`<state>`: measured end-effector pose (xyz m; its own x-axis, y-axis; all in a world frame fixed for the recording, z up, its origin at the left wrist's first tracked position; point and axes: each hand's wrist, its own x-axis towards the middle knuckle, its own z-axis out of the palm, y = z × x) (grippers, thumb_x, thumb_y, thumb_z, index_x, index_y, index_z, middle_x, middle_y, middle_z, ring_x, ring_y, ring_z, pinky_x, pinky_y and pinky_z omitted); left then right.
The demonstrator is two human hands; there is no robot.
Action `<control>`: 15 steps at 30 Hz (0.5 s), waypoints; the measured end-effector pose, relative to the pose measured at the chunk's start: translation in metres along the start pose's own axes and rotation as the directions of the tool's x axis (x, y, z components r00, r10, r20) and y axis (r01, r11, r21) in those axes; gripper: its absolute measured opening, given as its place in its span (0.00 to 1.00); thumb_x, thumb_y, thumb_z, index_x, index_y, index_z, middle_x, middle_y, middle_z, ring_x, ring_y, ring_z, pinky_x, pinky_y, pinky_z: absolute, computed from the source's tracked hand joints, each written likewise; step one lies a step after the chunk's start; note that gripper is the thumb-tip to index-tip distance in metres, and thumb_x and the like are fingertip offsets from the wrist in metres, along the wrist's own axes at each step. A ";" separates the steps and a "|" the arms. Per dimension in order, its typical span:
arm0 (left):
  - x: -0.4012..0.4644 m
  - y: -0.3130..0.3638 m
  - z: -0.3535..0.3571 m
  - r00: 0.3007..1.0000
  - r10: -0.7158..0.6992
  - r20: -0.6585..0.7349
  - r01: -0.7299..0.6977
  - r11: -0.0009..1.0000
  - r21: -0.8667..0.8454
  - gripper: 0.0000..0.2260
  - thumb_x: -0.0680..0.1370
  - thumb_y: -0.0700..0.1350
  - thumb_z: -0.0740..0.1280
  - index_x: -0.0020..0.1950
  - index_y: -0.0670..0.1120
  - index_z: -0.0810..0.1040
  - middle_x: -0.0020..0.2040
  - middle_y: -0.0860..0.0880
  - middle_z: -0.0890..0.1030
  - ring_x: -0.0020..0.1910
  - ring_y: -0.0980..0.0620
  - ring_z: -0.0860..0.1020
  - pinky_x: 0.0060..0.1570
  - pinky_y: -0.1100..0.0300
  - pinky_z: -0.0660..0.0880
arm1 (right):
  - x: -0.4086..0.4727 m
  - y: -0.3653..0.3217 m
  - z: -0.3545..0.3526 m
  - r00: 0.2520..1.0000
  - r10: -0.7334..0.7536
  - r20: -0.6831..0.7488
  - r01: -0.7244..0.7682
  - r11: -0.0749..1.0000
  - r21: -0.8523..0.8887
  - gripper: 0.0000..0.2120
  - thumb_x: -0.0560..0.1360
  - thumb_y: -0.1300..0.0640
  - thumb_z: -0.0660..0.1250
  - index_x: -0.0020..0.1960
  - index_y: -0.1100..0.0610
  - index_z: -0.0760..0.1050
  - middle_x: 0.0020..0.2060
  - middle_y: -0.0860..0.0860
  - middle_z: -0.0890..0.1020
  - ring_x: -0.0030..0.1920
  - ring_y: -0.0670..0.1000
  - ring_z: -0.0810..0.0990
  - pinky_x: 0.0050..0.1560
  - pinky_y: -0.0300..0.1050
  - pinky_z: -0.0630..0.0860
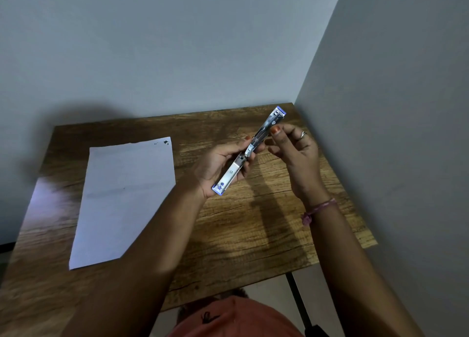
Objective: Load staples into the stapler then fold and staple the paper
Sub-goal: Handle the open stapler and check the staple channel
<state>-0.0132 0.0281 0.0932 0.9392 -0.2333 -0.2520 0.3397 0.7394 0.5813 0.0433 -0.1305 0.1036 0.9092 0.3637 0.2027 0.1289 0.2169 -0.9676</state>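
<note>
Metal channel: bright steel, the inside of the stapler (250, 150) swung fully open into one long strip with purple plastic at both ends.
Left fingers (229, 150): curled around the near half of the strip, thumb along its left side, painted nail at the hinge.
Left hand (218, 166): palm up, cradling the near end, raised above the table rather than resting on it.
Right fingers (276, 131): thumb and forefinger pinched at the far half, just past the hinge; whether a strip of staples sits between them cannot be told.
Right hand (295, 149): ring on one finger, pink thread band on the wrist.
Stapler position: slanting from near left to far right, over the table's far right corner.
Paper (124, 199): white sheet, flat and unfolded, on the left half of the table, dark marks at its far right corner, well apart from both hands.
Table (241, 235): brown wood grain, pushed into the corner of two grey walls.
</note>
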 end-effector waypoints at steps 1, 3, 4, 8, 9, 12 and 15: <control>0.000 0.000 -0.002 1.000 0.004 0.021 -0.005 1.000 0.022 0.10 0.73 0.43 0.68 0.51 0.43 0.84 0.48 0.45 0.84 0.37 0.57 0.81 0.34 0.66 0.77 | -0.001 -0.001 -0.001 1.000 0.002 0.004 -0.002 1.000 0.002 0.05 0.76 0.58 0.67 0.46 0.50 0.80 0.42 0.45 0.84 0.44 0.47 0.80 0.44 0.37 0.77; -0.001 -0.001 -0.006 0.998 0.017 0.060 -0.022 0.996 0.088 0.09 0.73 0.44 0.68 0.50 0.46 0.85 0.49 0.47 0.84 0.38 0.58 0.81 0.35 0.66 0.77 | -0.002 -0.001 -0.001 1.000 0.002 0.014 -0.003 1.000 0.006 0.04 0.76 0.59 0.67 0.47 0.52 0.79 0.42 0.46 0.84 0.44 0.47 0.80 0.45 0.38 0.77; -0.001 -0.002 -0.007 0.997 0.025 0.076 -0.033 0.992 0.118 0.09 0.74 0.44 0.67 0.51 0.46 0.84 0.50 0.47 0.84 0.39 0.58 0.81 0.36 0.65 0.77 | -0.002 -0.002 -0.001 1.000 0.001 0.023 -0.001 1.000 0.012 0.04 0.76 0.60 0.66 0.47 0.54 0.79 0.42 0.46 0.84 0.44 0.47 0.80 0.46 0.38 0.77; 0.000 -0.002 -0.012 0.995 0.043 0.093 -0.058 0.986 0.158 0.11 0.74 0.45 0.68 0.55 0.46 0.83 0.52 0.47 0.83 0.41 0.56 0.81 0.37 0.64 0.77 | -0.004 -0.002 0.000 0.999 -0.003 0.039 0.002 1.000 0.031 0.05 0.76 0.61 0.66 0.50 0.60 0.78 0.43 0.48 0.83 0.44 0.46 0.80 0.45 0.38 0.77; 0.000 -0.002 -0.013 0.994 0.047 0.096 -0.063 0.985 0.162 0.12 0.74 0.45 0.68 0.56 0.45 0.82 0.52 0.47 0.83 0.41 0.56 0.81 0.37 0.64 0.77 | -0.004 -0.001 0.000 0.999 -0.001 0.041 0.000 1.000 0.022 0.05 0.76 0.61 0.66 0.50 0.59 0.78 0.43 0.48 0.83 0.44 0.46 0.80 0.46 0.38 0.77; -0.001 -0.001 -0.014 0.994 0.050 0.092 -0.065 0.983 0.169 0.12 0.75 0.45 0.66 0.56 0.45 0.82 0.53 0.46 0.83 0.42 0.56 0.81 0.37 0.64 0.77 | -0.005 0.002 -0.001 0.999 0.005 0.047 -0.006 1.000 0.005 0.04 0.77 0.59 0.66 0.49 0.56 0.79 0.44 0.48 0.84 0.45 0.47 0.81 0.47 0.40 0.77; -0.001 -0.001 -0.014 0.995 0.019 0.095 -0.034 0.988 0.153 0.12 0.75 0.45 0.67 0.56 0.44 0.82 0.52 0.46 0.83 0.42 0.56 0.81 0.37 0.65 0.77 | -0.006 0.004 -0.001 0.999 0.012 0.046 -0.012 1.000 0.002 0.05 0.77 0.57 0.66 0.50 0.55 0.79 0.45 0.50 0.84 0.46 0.48 0.81 0.49 0.43 0.77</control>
<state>-0.0153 0.0367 0.0823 0.9462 -0.2780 -0.1658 0.3114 0.6420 0.7007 0.0388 -0.1325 0.0984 0.8914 0.4078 0.1976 0.1170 0.2142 -0.9698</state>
